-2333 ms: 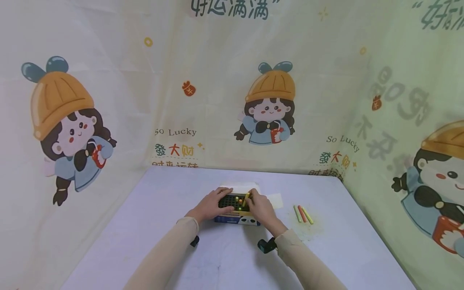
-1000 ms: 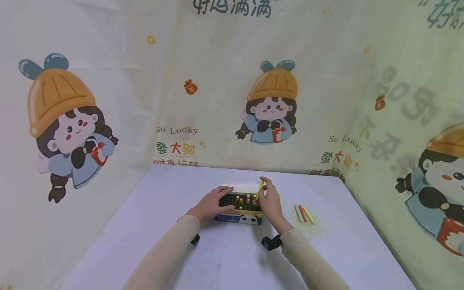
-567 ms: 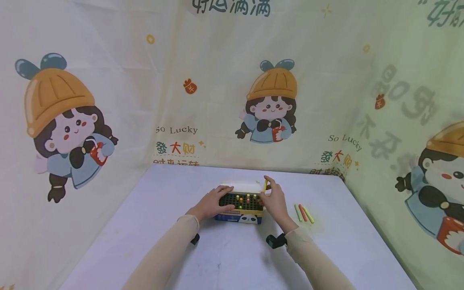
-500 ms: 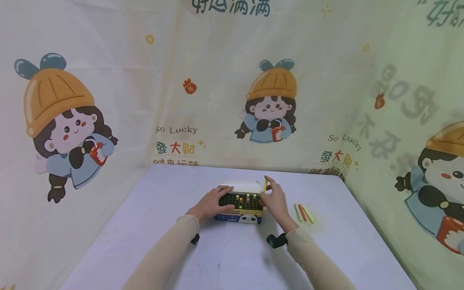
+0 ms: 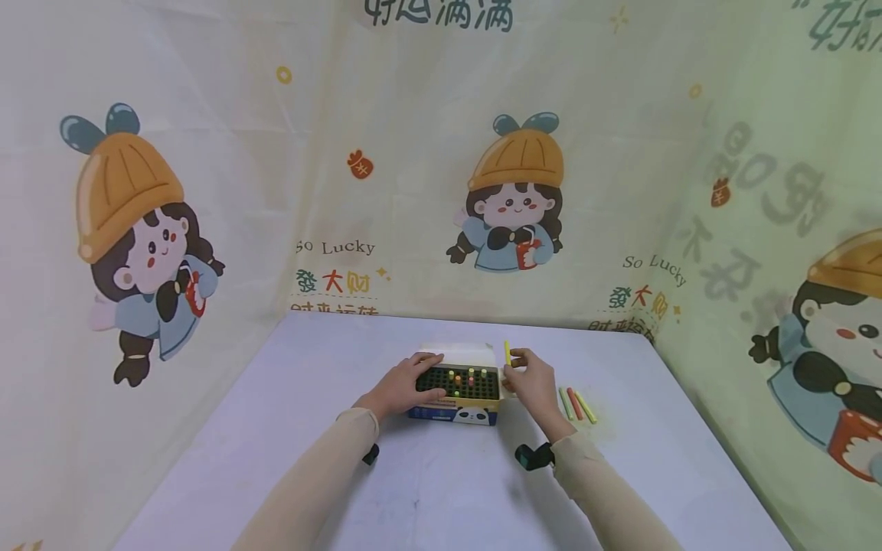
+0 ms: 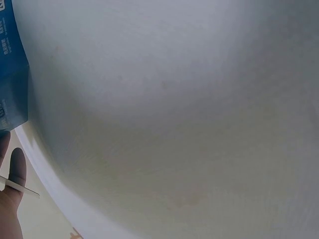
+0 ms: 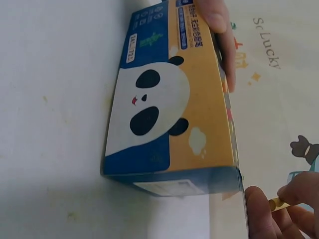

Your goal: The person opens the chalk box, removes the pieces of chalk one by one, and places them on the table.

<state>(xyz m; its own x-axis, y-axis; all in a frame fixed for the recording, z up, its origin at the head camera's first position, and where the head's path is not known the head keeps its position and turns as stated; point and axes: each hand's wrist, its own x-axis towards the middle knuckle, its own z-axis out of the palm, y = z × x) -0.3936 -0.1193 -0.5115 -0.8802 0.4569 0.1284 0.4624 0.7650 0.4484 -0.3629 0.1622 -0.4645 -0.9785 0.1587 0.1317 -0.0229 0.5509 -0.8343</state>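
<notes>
Left hand (image 5: pixel 403 386) holds panda-print box (image 5: pixel 441 414); right hand (image 5: pixel 534 383) pinches yellow stick (image 5: pixel 507 350), roughly upright, near box. Three sticks (image 5: pixel 575 405) on counter (image 5: pixel 441 490).

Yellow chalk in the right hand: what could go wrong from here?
The yellow chalk is pinched in the right hand's fingers; it might slip or snap.

Three loose sticks lie close by that hand; a brush could roll them.

The left hand grips only the box's left end; a bump might swing it.

Head view forward-down, close wrist views, all sharing the box (image 7: pixel 172 104)
</notes>
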